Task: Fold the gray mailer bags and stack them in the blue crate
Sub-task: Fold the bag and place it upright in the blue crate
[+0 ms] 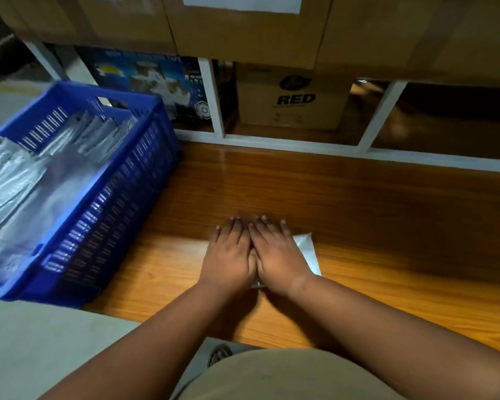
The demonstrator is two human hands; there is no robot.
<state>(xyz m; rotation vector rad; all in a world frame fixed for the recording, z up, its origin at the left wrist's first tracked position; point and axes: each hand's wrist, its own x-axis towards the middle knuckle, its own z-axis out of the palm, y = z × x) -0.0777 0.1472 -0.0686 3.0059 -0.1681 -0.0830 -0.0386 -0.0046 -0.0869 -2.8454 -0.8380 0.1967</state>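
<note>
Illumination is dim and warm overall. The brightest zone falls on the wooden table, where a soft glare streak runs across its far edge and a lit band crosses its near part. Deep shadow fills the shelf openings at upper right. Wide-angle distortion bends the straight lines near the frame edges. The blue crate and its gray contents show motion blur; fine detail is soft throughout

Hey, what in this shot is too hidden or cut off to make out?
Head view:
- Gray mailer bag on the wooden table: mostly covered by the left hand and right hand; fold state unclear.
- Blue plastic crate: left side cut off; bag count unknowable.
- Blue printed box: lettering blurred.
</note>
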